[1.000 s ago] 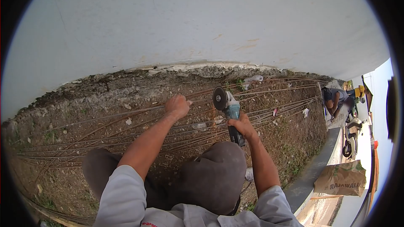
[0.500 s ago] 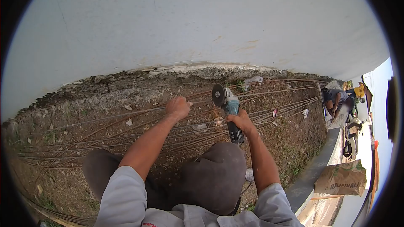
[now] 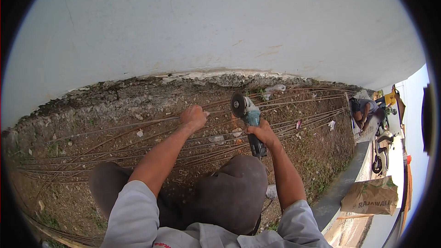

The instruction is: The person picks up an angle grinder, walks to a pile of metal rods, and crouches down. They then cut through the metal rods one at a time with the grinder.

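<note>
My right hand (image 3: 262,134) is wrapped around the body of a teal and black angle grinder (image 3: 252,118). Its dark cutting disc (image 3: 238,104) stands over a long steel rod (image 3: 158,121), and orange sparks fall below the disc toward the soil. To the left of the disc, my left hand (image 3: 194,118) is closed on that rod. The exact contact between disc and rod is hard to make out. Several more thin rods (image 3: 138,149) lie lengthwise on the ground under my arms, before my bent knees.
A pale wall (image 3: 220,23) rises beyond the rods, with rough broken plaster at its foot. Far right, another person (image 3: 367,110) crouches by the rods' ends. A brown sack (image 3: 371,196) rests near a concrete ledge (image 3: 342,181), with a motorbike (image 3: 380,156) behind.
Orange sparks under the disc have grown more visible and spread lower. Both hands and the grinder keep nearly the same place; the view has shifted slightly.
</note>
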The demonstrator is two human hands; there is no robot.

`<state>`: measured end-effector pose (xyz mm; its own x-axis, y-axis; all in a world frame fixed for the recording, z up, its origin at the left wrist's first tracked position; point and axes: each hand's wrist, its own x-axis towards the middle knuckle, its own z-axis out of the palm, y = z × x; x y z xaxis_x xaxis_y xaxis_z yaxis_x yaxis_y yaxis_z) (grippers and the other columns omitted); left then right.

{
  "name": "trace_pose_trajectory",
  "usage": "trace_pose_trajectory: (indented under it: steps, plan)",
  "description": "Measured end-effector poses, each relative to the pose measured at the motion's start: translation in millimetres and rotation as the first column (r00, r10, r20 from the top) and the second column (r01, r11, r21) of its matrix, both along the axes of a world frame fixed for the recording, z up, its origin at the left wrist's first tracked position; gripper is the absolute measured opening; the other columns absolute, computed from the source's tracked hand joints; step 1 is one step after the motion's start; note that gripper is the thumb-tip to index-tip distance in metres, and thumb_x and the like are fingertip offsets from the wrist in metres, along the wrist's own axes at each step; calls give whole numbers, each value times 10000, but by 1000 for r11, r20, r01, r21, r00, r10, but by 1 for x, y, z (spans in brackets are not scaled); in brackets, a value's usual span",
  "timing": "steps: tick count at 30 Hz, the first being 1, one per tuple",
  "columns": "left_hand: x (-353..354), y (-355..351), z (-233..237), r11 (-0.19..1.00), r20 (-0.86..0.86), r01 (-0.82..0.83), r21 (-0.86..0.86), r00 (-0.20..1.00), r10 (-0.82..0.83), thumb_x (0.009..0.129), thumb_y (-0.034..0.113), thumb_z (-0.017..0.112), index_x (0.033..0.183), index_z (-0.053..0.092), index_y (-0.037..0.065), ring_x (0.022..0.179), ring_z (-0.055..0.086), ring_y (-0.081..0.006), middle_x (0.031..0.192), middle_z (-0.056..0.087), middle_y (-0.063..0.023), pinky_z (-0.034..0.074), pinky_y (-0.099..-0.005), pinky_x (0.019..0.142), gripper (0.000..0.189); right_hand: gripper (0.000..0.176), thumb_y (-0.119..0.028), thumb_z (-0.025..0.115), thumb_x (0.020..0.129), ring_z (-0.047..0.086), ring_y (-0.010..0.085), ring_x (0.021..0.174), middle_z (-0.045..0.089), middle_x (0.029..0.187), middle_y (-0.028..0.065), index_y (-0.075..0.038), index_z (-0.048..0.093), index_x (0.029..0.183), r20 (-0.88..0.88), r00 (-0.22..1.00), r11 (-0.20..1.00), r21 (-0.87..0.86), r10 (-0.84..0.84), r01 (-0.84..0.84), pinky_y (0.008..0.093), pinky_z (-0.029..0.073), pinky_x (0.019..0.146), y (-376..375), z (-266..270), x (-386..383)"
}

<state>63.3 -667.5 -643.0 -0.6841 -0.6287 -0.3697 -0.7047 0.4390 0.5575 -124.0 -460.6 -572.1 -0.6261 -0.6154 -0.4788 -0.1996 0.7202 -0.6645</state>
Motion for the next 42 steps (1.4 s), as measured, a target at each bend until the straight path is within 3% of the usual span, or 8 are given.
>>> trace_pose_trajectory:
  steps: [3, 11, 18, 28, 31, 37, 39, 42]
  plan:
    - [-1, 0, -2, 1000, -11, -5, -8, 1000, 5, 951, 420, 586, 859, 692, -25, 798, 671, -319, 822, 672, -165, 518, -489, 696, 466, 391, -232, 730, 653, 565, 179, 692, 618, 769, 81, 46, 609, 899, -53, 999, 997, -82, 0, -5, 328, 468, 645, 1, 10, 10]
    - [-2, -3, -4, 1000, -3, -13, 6, 1000, 13, 950, 427, 589, 812, 685, -15, 738, 657, -310, 766, 655, -154, 501, -495, 654, 472, 435, -224, 725, 648, 580, 199, 747, 623, 834, 110, 54, 595, 956, -31, 1000, 999, -38, 0, -2, 338, 476, 675, 9, 10, 13]
    - [-3, -2, -5, 1000, -5, -27, 11, 1000, 27, 939, 418, 602, 870, 698, -8, 837, 671, -325, 847, 677, -162, 511, -494, 739, 442, 517, -261, 736, 628, 630, 265, 802, 653, 876, 164, 64, 606, 1009, -28, 1000, 998, -56, -3, 2, 368, 503, 733, 16, -4, 6]
    - [-2, -2, 1, 1000, -2, -24, 13, 1000, 24, 938, 407, 605, 897, 700, -17, 874, 672, -342, 873, 686, -175, 513, -501, 767, 436, 426, -219, 724, 649, 590, 207, 726, 639, 801, 117, 68, 614, 944, -18, 999, 999, -35, -31, 30, 346, 486, 669, 0, 10, 11]
    - [-1, -2, 0, 1000, -15, -28, 3, 999, 28, 939, 407, 605, 885, 697, -18, 870, 670, -343, 869, 683, -173, 512, -502, 760, 438, 470, -240, 730, 633, 602, 230, 750, 653, 853, 135, 46, 622, 990, 46, 999, 1000, -10, -11, 11, 366, 493, 700, 0, 10, 9]
    - [-2, -2, 3, 999, 17, -21, 32, 1000, 20, 936, 423, 603, 890, 698, -15, 881, 670, -341, 881, 684, -172, 512, -500, 760, 451, 498, -250, 726, 636, 615, 238, 809, 658, 870, 139, 48, 615, 1020, -53, 999, 999, -31, -8, 7, 361, 495, 750, 6, 7, 10]
    - [-2, -2, 2, 999, 8, -25, 21, 1000, 24, 934, 424, 605, 894, 700, -15, 879, 671, -340, 882, 685, -172, 513, -500, 760, 452, 423, -187, 707, 647, 580, 198, 724, 627, 836, 117, 61, 588, 967, -19, 1000, 998, -60, -8, 7, 339, 487, 674, 9, 4, 11]
    - [-1, -2, 2, 1000, -2, -21, 15, 1000, 21, 931, 422, 610, 897, 704, -16, 871, 674, -339, 883, 688, -173, 516, -498, 757, 449, 408, -183, 707, 650, 580, 201, 725, 629, 828, 112, 58, 587, 956, -26, 999, 995, -99, -27, 24, 337, 486, 675, 15, -8, 7]
